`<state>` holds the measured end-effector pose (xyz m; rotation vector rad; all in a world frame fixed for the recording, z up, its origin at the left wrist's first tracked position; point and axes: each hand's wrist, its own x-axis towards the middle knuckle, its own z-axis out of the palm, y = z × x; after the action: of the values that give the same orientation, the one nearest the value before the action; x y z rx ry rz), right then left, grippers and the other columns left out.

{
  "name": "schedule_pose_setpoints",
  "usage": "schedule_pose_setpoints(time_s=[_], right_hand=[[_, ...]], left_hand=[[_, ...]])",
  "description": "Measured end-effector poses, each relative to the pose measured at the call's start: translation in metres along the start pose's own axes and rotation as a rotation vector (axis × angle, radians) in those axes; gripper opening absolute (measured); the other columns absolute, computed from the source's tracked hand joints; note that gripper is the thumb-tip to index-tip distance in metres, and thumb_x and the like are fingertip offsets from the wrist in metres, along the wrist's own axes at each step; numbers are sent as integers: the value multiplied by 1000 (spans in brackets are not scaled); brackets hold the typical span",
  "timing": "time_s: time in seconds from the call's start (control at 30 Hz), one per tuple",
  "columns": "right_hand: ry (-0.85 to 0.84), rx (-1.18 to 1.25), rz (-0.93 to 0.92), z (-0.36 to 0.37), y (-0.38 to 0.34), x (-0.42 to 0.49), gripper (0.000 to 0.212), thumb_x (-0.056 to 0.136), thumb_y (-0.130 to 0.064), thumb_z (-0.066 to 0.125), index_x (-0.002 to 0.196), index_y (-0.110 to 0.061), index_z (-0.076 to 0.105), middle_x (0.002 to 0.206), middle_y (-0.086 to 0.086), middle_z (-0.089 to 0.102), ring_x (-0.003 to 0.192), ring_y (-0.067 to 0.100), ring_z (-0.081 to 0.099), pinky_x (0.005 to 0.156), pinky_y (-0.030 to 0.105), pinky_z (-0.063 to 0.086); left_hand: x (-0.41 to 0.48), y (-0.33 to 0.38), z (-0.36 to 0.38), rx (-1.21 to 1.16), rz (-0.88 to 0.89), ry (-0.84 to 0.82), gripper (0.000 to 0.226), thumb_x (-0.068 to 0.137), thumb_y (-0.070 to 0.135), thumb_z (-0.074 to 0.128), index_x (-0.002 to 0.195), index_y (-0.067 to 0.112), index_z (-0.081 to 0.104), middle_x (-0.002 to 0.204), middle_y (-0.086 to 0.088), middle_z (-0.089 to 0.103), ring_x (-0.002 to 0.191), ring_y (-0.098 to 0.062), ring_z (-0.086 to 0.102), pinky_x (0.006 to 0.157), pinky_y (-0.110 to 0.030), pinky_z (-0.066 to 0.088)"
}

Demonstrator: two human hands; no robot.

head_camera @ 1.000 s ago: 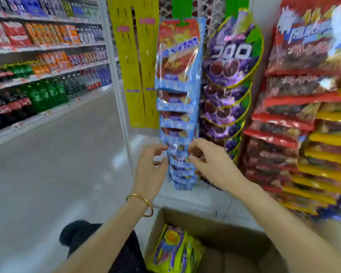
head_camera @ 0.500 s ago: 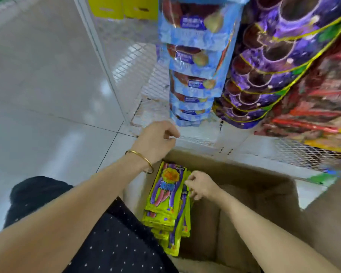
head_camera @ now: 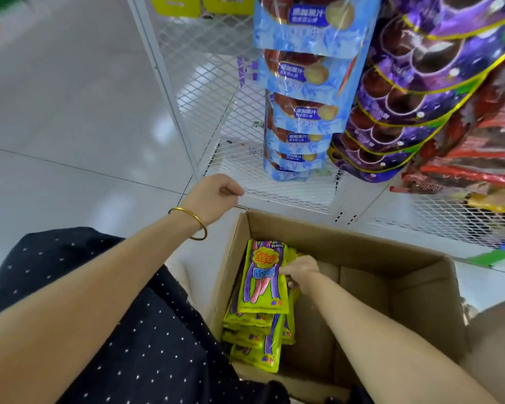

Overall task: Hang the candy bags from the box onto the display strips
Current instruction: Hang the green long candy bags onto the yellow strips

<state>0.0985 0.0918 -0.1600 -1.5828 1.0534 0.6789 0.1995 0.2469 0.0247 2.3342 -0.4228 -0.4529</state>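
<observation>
While your right hand reaches down into the cardboard box, its fingers are curled onto the right long edge of the top candy bag, pinching it. That bag lies flat on a stack of yellow-green bags packed against the box's left wall, and its long axis runs from the box's far edge toward its near edge, header end farthest from you. The bag therefore lies directly left of your fingers, touching them. Your right hand is the nearer hand by a wide margin. Your left hand hovers outside the box, above its far-left corner, with the fingers loosely curled and holding nothing; a gold bangle sits on that wrist.

Count: one box; one bag in hand. The bags beneath overlap too closely for an exact count, but there are at least five. The right half of the box floor shows bare cardboard.

Above the box's far edge, on the white mesh rack, hang one column of blue bags with five or six visible, one column of purple bags, and red-and-yellow packs at the right. Two yellow display strips show only their lower ends at the top edge, up and left of the box; the lift will probably need to travel that way, header end leading.
</observation>
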Motion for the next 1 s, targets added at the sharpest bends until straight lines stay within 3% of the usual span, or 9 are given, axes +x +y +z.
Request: schedule_pose_setpoints(time_s=[0.1, 0.2, 0.43, 0.5, 0.57, 0.63, 0.77, 0.93, 1.0], right_hand=[[-18, 256, -26, -7, 9, -5, 29, 84, 4, 61, 61, -6, 48, 48, 7, 47, 29, 8, 41, 30, 14, 31], [-90, 353, -26, 1, 11, -12, 20, 83, -12, 70, 73, -7, 53, 68, 6, 53, 49, 10, 47, 30, 14, 29], [-61, 245, 16, 5, 10, -20, 31, 83, -2, 66, 59, -9, 47, 55, 6, 46, 40, 10, 37, 34, 15, 28], [-145, 314, 51, -7, 9, -24, 24, 85, -3, 61, 65, -9, 49, 61, 7, 50, 49, 14, 43, 41, 21, 38], [-271, 419, 68, -25, 8, -33, 16, 88, 0, 55, 73, -6, 53, 72, 10, 55, 61, 20, 52, 59, 32, 48], [-356, 381, -1, -43, 5, -41, 17, 89, 5, 51, 76, -5, 53, 79, 12, 59, 68, 21, 58, 67, 34, 52], [-433, 154, -211, -70, -11, -70, 20, 89, 7, 50, 78, -10, 47, 78, 8, 59, 62, 14, 62, 55, 26, 53], [-497, -30, -449, -92, -26, -105, 16, 89, 4, 52, 84, -11, 52, 84, 4, 65, 72, 15, 62, 58, 22, 50], [-516, -41, -505, -97, -28, -117, 16, 90, 3, 52, 83, -12, 51, 85, 2, 66, 74, 15, 60, 57, 21, 46]], left_hand=[[-12, -4, -4, -30, -36, 22, 14, 86, 2, 55, 91, 11, 65, 97, 1, 61, 92, -15, 58, 79, -25, 47], [-28, -1, -4, -96, -46, 40, 13, 88, 3, 55, 93, 10, 65, 100, 0, 60, 92, -17, 58, 77, -28, 52], [-43, 5, -11, -85, -37, 45, 14, 89, 7, 54, 98, 10, 65, 104, -7, 63, 90, -16, 58, 71, -22, 52], [-37, 8, -16, -79, -40, 16, 13, 89, 6, 55, 97, 11, 65, 104, -4, 62, 94, -17, 58, 70, -22, 52], [-32, 7, -16, -96, -70, -21, 13, 89, 5, 55, 96, 10, 65, 104, -3, 61, 95, -17, 57, 70, -23, 52], [-30, 4, -11, -94, -129, -63, 16, 89, 6, 54, 102, 7, 64, 103, -6, 59, 93, -17, 55, 70, -24, 52], [-31, 0, 7, -54, -261, -165, 23, 92, 14, 52, 112, 4, 57, 104, -12, 55, 98, -23, 56, 82, -35, 53], [-33, 3, 21, -201, -411, -202, 19, 92, 26, 55, 84, 12, 45, 77, -1, 45, 92, -24, 53, 88, -38, 53], [-33, 4, 23, -288, -485, -152, 25, 91, 29, 58, 92, 9, 42, 72, -1, 42, 86, -24, 51, 84, -40, 52]])
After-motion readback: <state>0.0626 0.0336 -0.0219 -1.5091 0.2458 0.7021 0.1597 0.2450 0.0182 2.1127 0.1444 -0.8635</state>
